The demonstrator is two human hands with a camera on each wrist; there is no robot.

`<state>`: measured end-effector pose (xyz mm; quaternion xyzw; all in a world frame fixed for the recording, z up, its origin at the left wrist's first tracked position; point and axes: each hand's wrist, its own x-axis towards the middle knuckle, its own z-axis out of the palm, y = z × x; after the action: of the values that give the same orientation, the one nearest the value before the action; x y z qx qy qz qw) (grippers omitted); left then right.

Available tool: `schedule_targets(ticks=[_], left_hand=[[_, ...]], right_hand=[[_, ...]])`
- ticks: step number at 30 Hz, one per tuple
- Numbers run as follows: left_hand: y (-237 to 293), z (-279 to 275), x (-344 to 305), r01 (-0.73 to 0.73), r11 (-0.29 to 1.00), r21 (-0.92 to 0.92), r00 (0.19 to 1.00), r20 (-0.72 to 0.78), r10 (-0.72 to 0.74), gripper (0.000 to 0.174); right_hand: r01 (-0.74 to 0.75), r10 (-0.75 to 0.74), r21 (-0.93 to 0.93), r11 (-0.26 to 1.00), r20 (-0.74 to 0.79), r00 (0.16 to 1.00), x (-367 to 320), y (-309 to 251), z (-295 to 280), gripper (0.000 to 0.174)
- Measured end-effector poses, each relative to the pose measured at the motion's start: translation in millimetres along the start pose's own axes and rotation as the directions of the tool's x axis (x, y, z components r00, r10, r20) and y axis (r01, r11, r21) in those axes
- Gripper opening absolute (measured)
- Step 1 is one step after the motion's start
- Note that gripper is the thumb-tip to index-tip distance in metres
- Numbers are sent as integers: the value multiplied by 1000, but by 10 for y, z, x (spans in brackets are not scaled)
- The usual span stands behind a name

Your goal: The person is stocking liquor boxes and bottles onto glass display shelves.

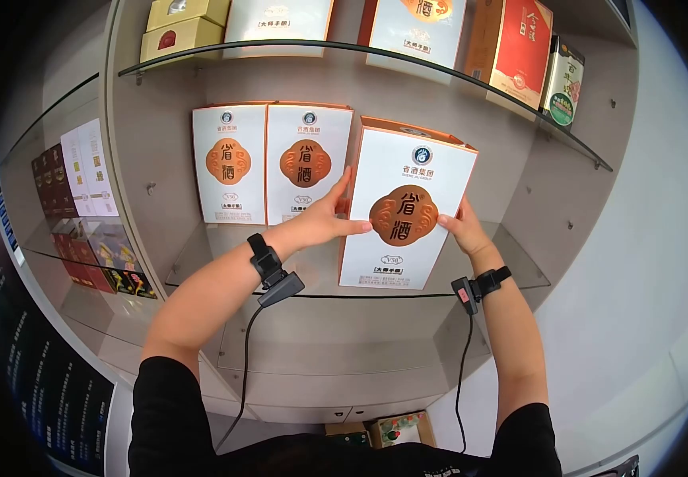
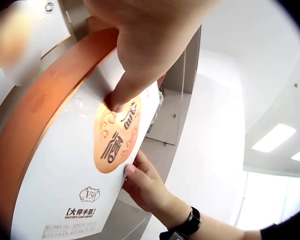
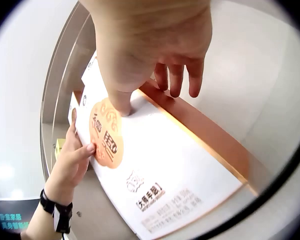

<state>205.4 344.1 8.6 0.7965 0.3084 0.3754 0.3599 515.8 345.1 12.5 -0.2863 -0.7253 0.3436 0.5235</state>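
Observation:
Both hands hold a white liquor box with orange sides and a copper emblem, in the middle of the head view. My left hand grips its left side, thumb on the front beside the emblem and fingers along the edge. On the opposite side, my right hand has its thumb on the front; in the right wrist view its other fingers lie along the orange side. The box leans slightly, its bottom overlapping the glass shelf's front edge. Two matching liquor boxes stand upright side by side to the left.
An upper glass shelf with several boxes curves above the hands. The lower glass shelf bears the matching pair. Cabinet walls close in on both sides. Dark cables hang from the wrist cameras. More boxes stand at left.

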Motion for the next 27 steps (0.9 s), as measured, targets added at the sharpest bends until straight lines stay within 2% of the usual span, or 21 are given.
schedule_targets(ticks=[2,4,5,7,8,9,11,13,15,16,17,19,20,21,23,25,27], left_hand=[[4,-22,48,-4,1000,-17,1000,23,5,117],[40,-73,123,-138,978,157,990,3,139,119],[101,-80,132,-137,978,156,990,5,138,119],[359,-64,101,-301,844,444,925,-79,371,122],[543,-10,75,-209,805,555,921,-164,352,124],[614,12,112,-215,803,556,919,-162,358,124],[722,39,189,-217,645,732,800,-245,547,124],[846,93,199,-218,596,773,777,-232,585,124],[993,178,147,-134,302,944,744,-106,660,117],[1046,213,168,-191,286,939,730,-59,681,102],[1054,251,217,-190,285,940,723,-62,688,102],[1021,330,347,-175,114,978,742,55,669,89],[1016,367,385,-181,117,977,703,45,710,73],[1010,387,432,-178,115,977,697,42,716,73],[971,423,510,-139,115,984,721,22,692,62],[906,462,585,-135,123,983,719,12,695,56],[868,488,658,-82,98,992,731,-7,682,55]], right_hand=[[24,-24,4,1000,3,1000,-2,38,-6,93],[8,-8,-14,1000,8,1000,29,57,-58,89],[-8,9,-33,999,15,1000,43,57,-71,85],[-24,24,-68,997,0,1000,53,95,-86,80],[-19,17,-61,998,-21,1000,53,72,-78,79],[-13,11,-55,998,-41,999,35,10,-26,78],[-65,61,-51,997,-84,995,-137,-99,98,75],[20,-43,-257,966,-87,995,-319,114,19,71],[61,-114,-413,909,-104,988,-648,-78,130,69],[92,-165,-474,876,-113,980,-790,-18,96,66],[121,-216,-533,837,-119,969,-944,43,40,63],[104,-249,-606,788,-161,955,-1270,48,-21,53],[89,-259,-627,774,-185,948,-1454,106,-69,50],[74,-270,-647,759,-209,940,-1653,189,-123,47],[10,-270,-674,739,-282,921,-2119,420,-189,43],[-62,-264,-740,670,-315,912,-2629,639,-240,40],[-171,-174,-675,718,-412,894,-3128,805,-216,39]])
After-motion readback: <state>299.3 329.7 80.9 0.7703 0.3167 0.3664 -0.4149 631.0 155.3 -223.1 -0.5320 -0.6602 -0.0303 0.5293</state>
